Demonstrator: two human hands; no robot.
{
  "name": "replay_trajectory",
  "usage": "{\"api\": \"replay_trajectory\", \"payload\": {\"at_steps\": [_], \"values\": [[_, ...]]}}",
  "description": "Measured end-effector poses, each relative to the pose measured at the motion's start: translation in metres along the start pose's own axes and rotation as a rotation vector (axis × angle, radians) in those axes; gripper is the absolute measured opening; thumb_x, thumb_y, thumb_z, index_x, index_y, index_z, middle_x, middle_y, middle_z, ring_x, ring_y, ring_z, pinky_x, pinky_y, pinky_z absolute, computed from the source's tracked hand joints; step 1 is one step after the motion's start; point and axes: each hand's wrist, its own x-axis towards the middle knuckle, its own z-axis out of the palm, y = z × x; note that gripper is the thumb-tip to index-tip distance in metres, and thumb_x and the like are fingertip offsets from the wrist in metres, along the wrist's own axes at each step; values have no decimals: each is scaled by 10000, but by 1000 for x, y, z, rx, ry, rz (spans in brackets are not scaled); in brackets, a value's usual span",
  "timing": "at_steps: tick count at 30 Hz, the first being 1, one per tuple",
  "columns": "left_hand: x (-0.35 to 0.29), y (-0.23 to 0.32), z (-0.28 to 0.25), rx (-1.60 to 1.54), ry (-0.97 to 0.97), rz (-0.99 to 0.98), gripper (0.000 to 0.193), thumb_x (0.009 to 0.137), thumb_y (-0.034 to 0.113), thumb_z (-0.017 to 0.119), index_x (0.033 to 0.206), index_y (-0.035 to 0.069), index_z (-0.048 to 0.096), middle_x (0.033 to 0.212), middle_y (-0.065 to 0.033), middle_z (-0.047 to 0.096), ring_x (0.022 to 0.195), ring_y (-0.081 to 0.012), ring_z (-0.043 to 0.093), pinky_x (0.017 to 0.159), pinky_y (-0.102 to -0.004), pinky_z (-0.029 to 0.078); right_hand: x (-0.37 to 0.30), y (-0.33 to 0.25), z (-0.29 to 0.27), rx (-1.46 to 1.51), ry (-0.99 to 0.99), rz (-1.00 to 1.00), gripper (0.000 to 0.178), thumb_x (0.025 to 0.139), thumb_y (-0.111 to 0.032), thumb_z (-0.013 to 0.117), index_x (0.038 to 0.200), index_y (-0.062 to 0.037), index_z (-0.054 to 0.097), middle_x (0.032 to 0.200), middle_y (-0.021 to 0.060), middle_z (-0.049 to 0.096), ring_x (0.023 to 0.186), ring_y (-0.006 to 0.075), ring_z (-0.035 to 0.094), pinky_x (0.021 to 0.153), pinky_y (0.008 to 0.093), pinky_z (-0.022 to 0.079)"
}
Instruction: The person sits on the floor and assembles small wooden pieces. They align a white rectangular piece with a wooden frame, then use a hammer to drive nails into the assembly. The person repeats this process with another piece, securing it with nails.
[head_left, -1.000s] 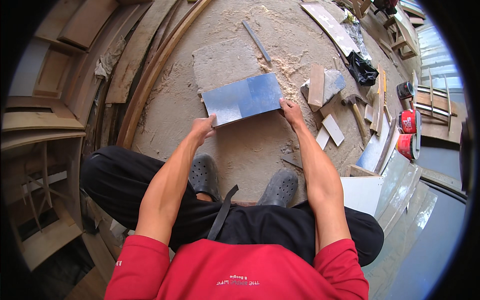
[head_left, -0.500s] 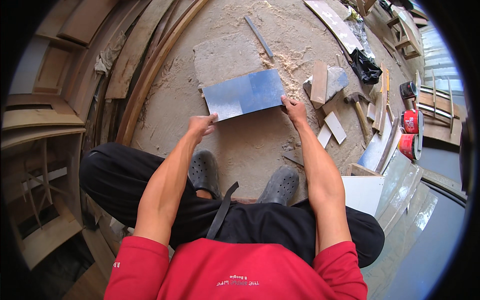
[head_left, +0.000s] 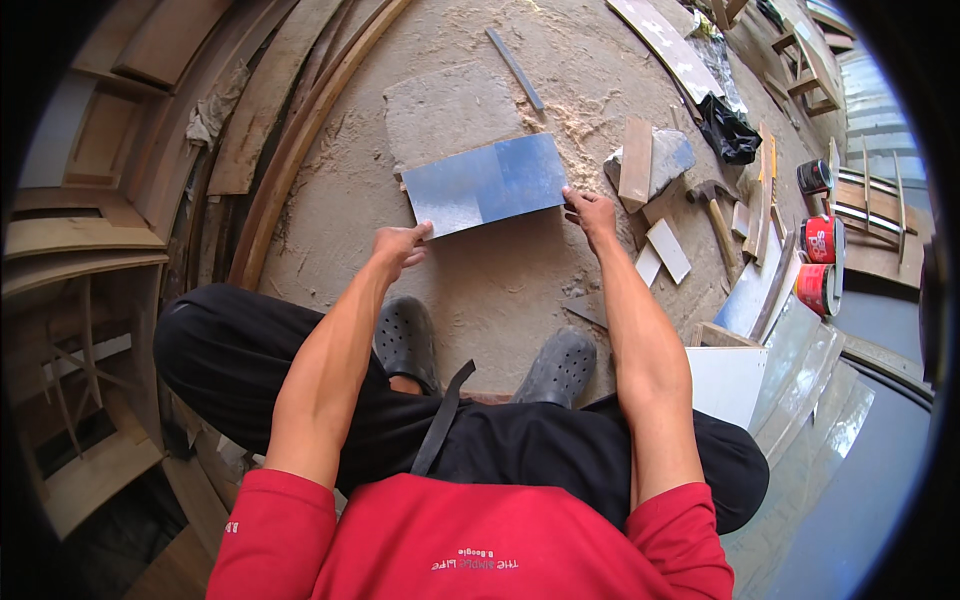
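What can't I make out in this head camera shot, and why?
All in the head view:
- Underside of the blue rectangular panel: faces away from the camera.
- How the left hand and right hand grip it underneath: hidden by the panel.
- Near edge of the grey slab: covered by the panel.
- Right clog heel: behind black trousers.
- Inside of the black plastic bag: hidden by its folds.

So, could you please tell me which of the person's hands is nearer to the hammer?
The right hand, which holds the right end of the blue panel, left of the hammer. The left hand is farther left, at the panel's near left corner.
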Motion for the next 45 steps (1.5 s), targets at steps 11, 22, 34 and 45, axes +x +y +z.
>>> {"api": "replay_trajectory", "payload": {"at_steps": [11, 22, 34, 45], "values": [[5, -2, -2, 50, -25, 22, 428, 847, 323, 751, 1055, -43, 674, 1061, -147, 676, 925, -225, 664, 804, -324, 575, 8, -7, -9, 26, -81, 58, 291, 837, -240, 754, 887, 43, 706, 839, 73, 679, 741, 151, 644, 624, 287, 548], [12, -4, -7, 54, -50, -1, 425, 837, 331, 761, 1064, -18, 674, 1057, -133, 679, 918, -221, 668, 777, -309, 572, 11, -5, -7, -72, -90, 63, 265, 857, -222, 741, 880, 37, 694, 827, 69, 672, 712, 140, 649, 632, 274, 569], [8, -1, -7, 38, -77, -4, 389, 835, 322, 764, 1028, -7, 688, 1032, -128, 691, 940, -225, 676, 789, -325, 581, 32, 28, -9, -165, -23, -83, 398, 814, -391, 720, 673, -18, 710, 586, 41, 633, 552, 125, 576, 574, 304, 440], [0, 7, -5, 93, -51, -49, 392, 855, 325, 743, 1101, 29, 667, 1106, -108, 669, 1020, -240, 645, 875, -345, 539, 12, 4, -6, -282, -2, -48, 411, 807, -408, 712, 671, -20, 715, 604, 49, 649, 561, 146, 593, 609, 313, 455]]}}
